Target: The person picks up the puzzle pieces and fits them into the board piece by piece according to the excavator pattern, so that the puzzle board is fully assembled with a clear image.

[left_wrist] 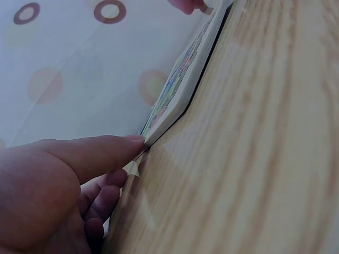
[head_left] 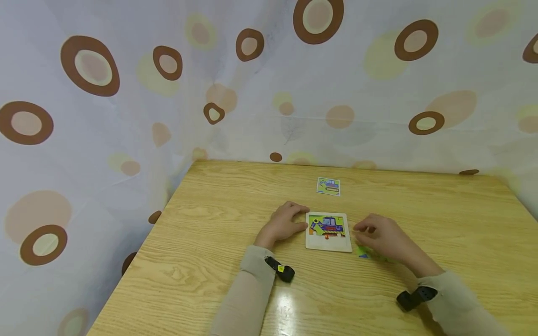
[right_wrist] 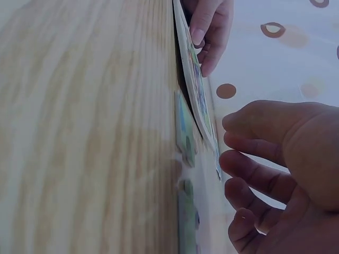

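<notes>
A white-framed jigsaw puzzle lies flat on the table, showing a blue digger on green. Its lower strip is bare white. My left hand is at its left side, the thumb touching the edge in the left wrist view. Close to the right edge, my right hand hovers with loosely bent fingers and no visible object between them. Below that hand lie a green-and-blue puzzle piece and another green piece, partly hidden from the head view.
Behind the puzzle lies a small picture card with a similar digger. The wooden table meets a patterned curtain at its back and left. Black wrist straps sit on both sleeves.
</notes>
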### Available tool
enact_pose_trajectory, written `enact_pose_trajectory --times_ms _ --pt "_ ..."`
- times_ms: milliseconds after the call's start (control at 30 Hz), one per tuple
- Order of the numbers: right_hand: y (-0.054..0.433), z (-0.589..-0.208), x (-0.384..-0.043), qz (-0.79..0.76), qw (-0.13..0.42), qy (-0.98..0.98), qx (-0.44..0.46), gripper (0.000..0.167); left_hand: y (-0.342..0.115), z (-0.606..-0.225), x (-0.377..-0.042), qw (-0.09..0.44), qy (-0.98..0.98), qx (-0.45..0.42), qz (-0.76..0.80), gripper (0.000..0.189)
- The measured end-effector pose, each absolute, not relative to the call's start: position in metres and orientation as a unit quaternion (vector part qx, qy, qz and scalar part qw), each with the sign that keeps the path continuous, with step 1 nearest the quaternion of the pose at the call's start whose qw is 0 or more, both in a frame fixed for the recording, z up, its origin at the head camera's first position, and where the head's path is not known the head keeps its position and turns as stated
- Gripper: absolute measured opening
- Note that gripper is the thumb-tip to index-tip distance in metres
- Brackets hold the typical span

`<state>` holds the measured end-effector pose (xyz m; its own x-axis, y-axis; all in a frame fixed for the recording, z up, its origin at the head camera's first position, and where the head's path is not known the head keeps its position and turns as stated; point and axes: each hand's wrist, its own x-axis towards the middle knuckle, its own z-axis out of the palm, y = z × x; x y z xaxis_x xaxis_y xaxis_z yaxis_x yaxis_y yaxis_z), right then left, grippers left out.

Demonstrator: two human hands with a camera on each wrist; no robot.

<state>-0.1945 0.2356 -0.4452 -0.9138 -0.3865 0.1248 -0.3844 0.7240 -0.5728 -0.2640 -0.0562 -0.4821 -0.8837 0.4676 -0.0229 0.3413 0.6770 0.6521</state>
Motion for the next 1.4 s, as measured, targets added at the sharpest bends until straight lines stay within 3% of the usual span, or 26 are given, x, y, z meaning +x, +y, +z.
enact_pose_trajectory --times_ms 267,867,1400 --pt "0.25 -0.449 -0.189 -0.291 0.006 0.931 -0.22 0.018 -0.058 -0.479 -0.263 0.093 0.911 0.224 0.335 0.045" --pt "0.259 -0.448 -0.176 -0.293 0.076 0.919 -0.254 0.035 -0.058 -0.477 -0.263 0.093 0.911 0.22 0.337 0.045" --pt "0.257 -0.45 -0.171 -0.288 0.059 0.919 -0.261 0.033 -0.056 -0.479 -0.262 0.093 0.909 0.223 0.34 0.045"
